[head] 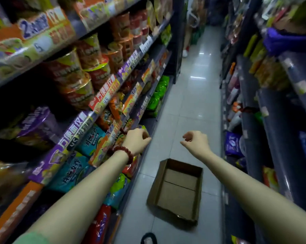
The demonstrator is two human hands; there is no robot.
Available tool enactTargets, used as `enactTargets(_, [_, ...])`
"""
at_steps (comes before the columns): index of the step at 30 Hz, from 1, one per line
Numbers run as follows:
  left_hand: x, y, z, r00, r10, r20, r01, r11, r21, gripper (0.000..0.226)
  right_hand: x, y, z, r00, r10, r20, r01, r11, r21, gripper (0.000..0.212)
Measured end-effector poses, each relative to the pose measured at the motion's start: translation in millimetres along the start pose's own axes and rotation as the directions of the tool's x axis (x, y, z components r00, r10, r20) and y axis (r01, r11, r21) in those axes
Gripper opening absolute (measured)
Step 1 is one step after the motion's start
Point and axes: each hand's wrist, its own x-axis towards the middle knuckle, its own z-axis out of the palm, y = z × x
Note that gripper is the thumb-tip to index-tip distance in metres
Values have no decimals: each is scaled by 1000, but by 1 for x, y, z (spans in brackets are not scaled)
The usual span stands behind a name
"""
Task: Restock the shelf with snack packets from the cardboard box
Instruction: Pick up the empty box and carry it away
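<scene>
cardboard box (176,189) on tiled aisle floor (198,95)

- Lighting dim overall; shelf (88,118) recesses at left fall into deep shadow.
- Overhead light glares in white streaks on the glossy floor (198,71).
- Strong wide-angle distortion bends shelving at both edges.
- Packets (88,141) at left are smeared; print unreadable.
- Far aisle soft, out of focus.

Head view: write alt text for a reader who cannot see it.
A person's two bare hands reach forward in a shop aisle: the left hand sits at packets on a lower shelf, the right hand hangs loosely curled, holding nothing. An empty cardboard box lies on the tiled floor below them.
</scene>
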Motion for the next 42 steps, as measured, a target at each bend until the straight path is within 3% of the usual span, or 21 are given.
enactTargets(9, [99, -52, 165, 966, -32, 257, 25, 999, 28, 39, 44, 159, 79, 930, 363, -60, -353, 927, 125, 36])
enactTargets(14, [134, -109, 286, 929, -96, 357, 91, 995, 31, 47, 63, 264, 153, 889, 457, -33, -452, 887, 93, 47])
enactTargets(27, [180, -282, 564, 831, -339, 441, 363, 931, 30, 66, 112, 498, 365, 727, 687, 23, -687, 725, 60, 79])
enactTargets(31, [187, -318, 615, 810, -362, 460, 441, 895, -72, 79, 122, 544, 409, 680, 733, -21, -727, 677, 116, 83])
enactTargets(33, [188, -334, 636, 799, -379, 466, 475, 874, -105, 89, 126, 558, 423, 664, 743, -88, -728, 669, 150, 73])
enactTargets(37, [185, -333, 658, 820, -360, 445, 489, 844, -220, 56, 127, 566, 434, 661, 705, -257, -698, 703, 135, 39])
enactTargets(42, [171, -302, 617, 825, -321, 466, 482, 830, -282, 48, 110, 536, 392, 645, 722, -251, -710, 687, 152, 33])
